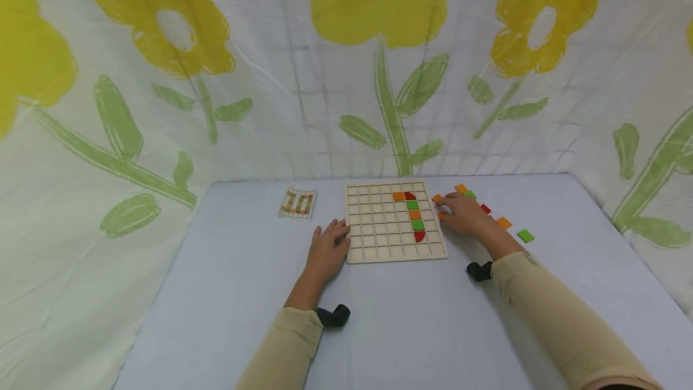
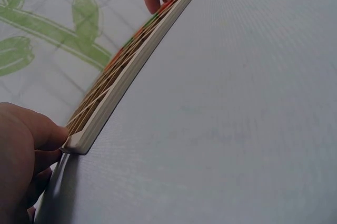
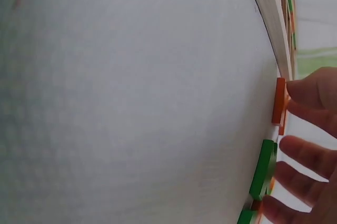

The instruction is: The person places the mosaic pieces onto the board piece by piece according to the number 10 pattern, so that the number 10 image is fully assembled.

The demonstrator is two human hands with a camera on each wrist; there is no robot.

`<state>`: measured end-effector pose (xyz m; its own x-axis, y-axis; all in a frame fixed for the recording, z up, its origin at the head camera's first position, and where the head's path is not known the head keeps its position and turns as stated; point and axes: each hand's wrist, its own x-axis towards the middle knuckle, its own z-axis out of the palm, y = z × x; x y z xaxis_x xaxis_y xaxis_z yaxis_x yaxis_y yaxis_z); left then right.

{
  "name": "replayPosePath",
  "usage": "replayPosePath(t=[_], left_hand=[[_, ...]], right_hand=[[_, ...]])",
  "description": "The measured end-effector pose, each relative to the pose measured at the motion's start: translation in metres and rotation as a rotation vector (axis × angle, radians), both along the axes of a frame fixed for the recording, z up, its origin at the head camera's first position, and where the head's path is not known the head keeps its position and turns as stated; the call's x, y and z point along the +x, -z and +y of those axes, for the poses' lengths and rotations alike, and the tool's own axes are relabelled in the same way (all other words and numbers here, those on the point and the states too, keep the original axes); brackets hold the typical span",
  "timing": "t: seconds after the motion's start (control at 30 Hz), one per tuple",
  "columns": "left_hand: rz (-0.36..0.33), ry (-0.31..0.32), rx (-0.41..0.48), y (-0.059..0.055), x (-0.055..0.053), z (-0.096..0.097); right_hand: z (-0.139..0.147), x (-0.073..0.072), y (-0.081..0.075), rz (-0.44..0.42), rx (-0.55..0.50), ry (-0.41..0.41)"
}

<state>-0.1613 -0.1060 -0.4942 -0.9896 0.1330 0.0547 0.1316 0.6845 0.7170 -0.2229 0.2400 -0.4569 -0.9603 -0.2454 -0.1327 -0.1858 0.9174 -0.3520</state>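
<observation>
A pale wooden grid board [image 1: 373,230] lies on the table. Set in its squares are orange tiles [image 1: 415,215], green tiles [image 1: 412,204] and red rounded tiles [image 1: 419,236]. My left hand [image 1: 328,251] rests against the board's left edge, its digits at the near corner [image 2: 75,142] in the left wrist view. Beyond the board's right edge, my right hand [image 1: 467,215] reaches over loose tiles with fingers spread. Its thumb touches an orange tile [image 3: 278,101] in the right wrist view, and a green tile [image 3: 262,168] lies by the other fingers. Part of the loose tiles is hidden under this hand.
A small card [image 1: 298,204] with a coloured grid pattern lies left of the board. More loose tiles, among them an orange one [image 1: 504,222] and a green one [image 1: 525,236], lie to the right. A flower-printed curtain [image 1: 271,77] hangs behind the white table [image 1: 390,330].
</observation>
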Motion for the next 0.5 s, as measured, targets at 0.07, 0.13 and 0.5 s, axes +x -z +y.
replayPosePath(t=[0.07, 0.13, 0.5], left_hand=[[0.003, 0.001, 0.003, -0.001, 0.0, 0.0], [0.008, 0.003, 0.005, -0.001, 0.0, 0.001], [0.003, 0.006, 0.005, -0.003, 0.001, 0.0]], right_hand=[[0.001, 0.002, -0.003, -0.006, -0.027, 0.022], [0.003, 0.004, -0.005, -0.013, -0.055, 0.038], [0.01, 0.005, -0.003, -0.025, -0.056, 0.006]])
